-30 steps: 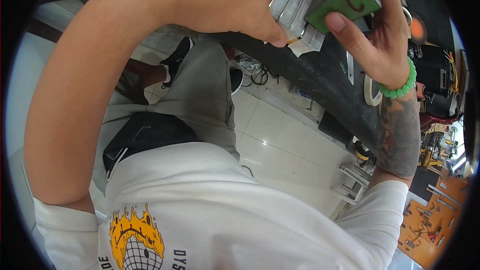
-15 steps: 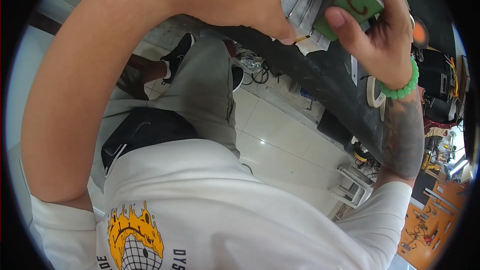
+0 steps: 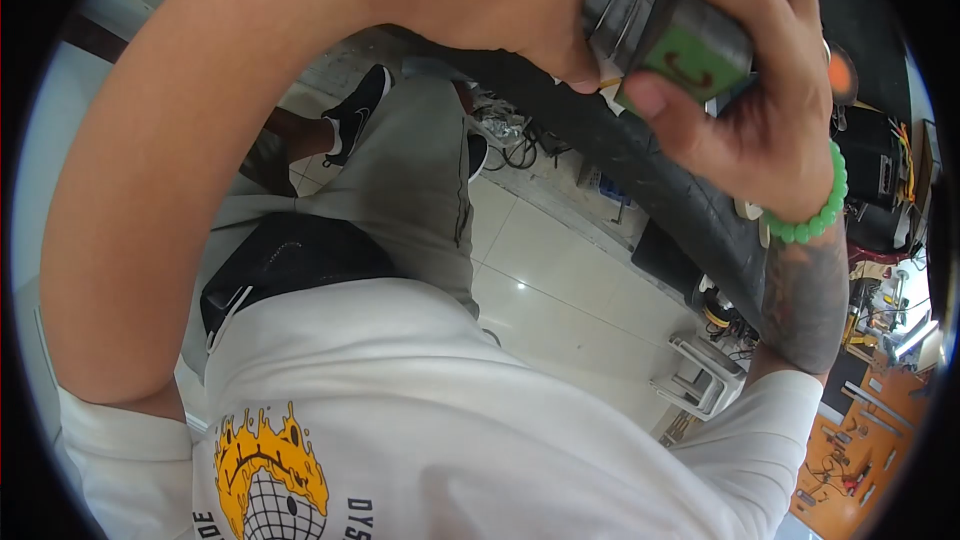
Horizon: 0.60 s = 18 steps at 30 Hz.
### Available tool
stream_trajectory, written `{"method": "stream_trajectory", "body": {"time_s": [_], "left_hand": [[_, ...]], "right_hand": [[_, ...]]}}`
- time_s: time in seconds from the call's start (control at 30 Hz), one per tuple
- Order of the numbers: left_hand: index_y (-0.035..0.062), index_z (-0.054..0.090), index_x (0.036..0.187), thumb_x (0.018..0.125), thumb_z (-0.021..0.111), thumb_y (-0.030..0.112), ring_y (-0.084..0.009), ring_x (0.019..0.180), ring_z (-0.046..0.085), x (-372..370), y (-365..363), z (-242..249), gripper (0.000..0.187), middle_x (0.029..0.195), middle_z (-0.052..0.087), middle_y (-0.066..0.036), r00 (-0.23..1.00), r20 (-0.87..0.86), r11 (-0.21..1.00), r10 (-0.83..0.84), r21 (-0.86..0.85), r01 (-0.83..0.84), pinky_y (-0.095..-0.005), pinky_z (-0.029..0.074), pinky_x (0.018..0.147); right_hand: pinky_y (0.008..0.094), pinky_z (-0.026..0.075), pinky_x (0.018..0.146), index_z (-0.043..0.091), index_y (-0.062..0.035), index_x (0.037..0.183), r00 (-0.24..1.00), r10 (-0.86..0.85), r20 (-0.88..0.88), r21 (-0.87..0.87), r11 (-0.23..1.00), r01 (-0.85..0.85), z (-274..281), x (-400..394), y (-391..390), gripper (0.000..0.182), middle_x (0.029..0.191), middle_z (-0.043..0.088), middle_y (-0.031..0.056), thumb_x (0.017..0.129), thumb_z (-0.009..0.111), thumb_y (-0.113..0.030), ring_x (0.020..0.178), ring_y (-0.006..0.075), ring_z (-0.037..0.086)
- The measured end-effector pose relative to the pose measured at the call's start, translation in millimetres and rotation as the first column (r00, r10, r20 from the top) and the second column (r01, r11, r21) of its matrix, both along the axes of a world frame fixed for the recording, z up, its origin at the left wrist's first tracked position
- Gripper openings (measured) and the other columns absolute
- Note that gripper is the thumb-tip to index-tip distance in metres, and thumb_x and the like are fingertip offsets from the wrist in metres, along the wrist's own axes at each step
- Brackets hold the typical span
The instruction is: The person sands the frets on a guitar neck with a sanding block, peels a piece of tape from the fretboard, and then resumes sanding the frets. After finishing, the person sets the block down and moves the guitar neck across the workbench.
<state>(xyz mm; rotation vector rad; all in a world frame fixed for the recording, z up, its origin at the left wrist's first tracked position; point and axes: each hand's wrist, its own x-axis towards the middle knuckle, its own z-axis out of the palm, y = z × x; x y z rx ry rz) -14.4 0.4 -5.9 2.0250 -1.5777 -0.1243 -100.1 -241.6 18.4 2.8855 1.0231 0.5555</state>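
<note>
My right hand [image 3: 745, 70], wearing a green bead bracelet, is wrapped round a dark grey block [image 3: 695, 45]. The block's green end face bears a curved brown mark and points toward me, with my thumb across its lower corner. Right beside the block, my left hand [image 3: 540, 15] is closed at a grey, ridged metal piece [image 3: 612, 15]. Most of its fingers are hidden at the top edge of the view. Its thumb lies along the piece's near side, where a thin yellowish strip [image 3: 610, 83] shows by the thumb tip.
A black-covered bench [image 3: 640, 160] runs diagonally under my hands. Black equipment [image 3: 870, 155] stands at the right, above an orange board [image 3: 860, 460] with tools. On the tiled floor is a white stool [image 3: 700, 375]. A person's shoe [image 3: 358, 115] shows beyond my lap.
My right hand has come down toward me with the block, which is now tilted differently and blurred. It covers more of the metal piece. My left hand has barely moved.
</note>
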Motion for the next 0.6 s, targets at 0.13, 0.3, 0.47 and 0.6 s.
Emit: {"method": "stream_trajectory", "body": {"time_s": [0.13,0.3,0.47,0.6], "left_hand": [[-0.0089,0.044,0.131,0.078,0.086,0.031,-0.0466,0.112,0.065,-0.6,1.7,1.8,0.079,0.116,0.067,-0.031,0.999,0.029,0.999,0.016,-0.031,-0.015,-0.0471,0.052,0.096],[-0.0088,0.044,0.132,0.078,0.087,0.029,-0.0462,0.113,0.065,-4.5,5.2,7.0,0.079,0.118,0.067,-0.030,0.999,-0.019,0.999,0.033,0.021,-0.033,-0.0466,0.052,0.098],[-0.0086,0.042,0.137,0.077,0.087,0.026,-0.0445,0.117,0.063,3.8,6.6,5.2,0.082,0.123,0.066,-0.029,0.995,-0.049,0.996,-0.085,-0.015,0.084,-0.0458,0.050,0.101],[-0.0062,0.045,0.137,0.076,0.088,0.025,-0.0429,0.119,0.063,13.5,10.1,7.7,0.081,0.126,0.064,-0.028,0.984,-0.068,0.985,-0.166,0.039,0.169,-0.0466,0.050,0.101]], "right_hand": [[0.0591,0.044,0.100,0.068,-0.0181,0.126,0.999,0.042,0.027,0.002,0.999,-0.042,10.1,-6.0,17.2,0.061,0.132,0.047,0.0211,0.074,0.089,-0.040,0.126,0.0407,0.049],[0.0563,0.045,0.095,0.062,-0.0111,0.127,0.998,0.065,-0.006,0.188,0.980,-0.063,1.9,-1.8,22.5,0.065,0.133,0.043,0.0193,0.076,0.088,-0.042,0.123,0.0399,0.049],[0.0583,0.043,0.098,0.055,-0.0133,0.129,0.992,0.082,-0.093,0.167,0.984,-0.066,12.8,-0.2,16.4,0.072,0.126,0.048,0.0196,0.076,0.090,-0.048,0.121,0.0402,0.051],[0.0536,0.040,0.104,0.055,-0.0080,0.126,0.999,0.033,0.015,-0.114,0.993,-0.031,12.1,-9.9,27.5,0.073,0.125,0.049,0.0179,0.073,0.092,-0.043,0.118,0.0369,0.052]]}}
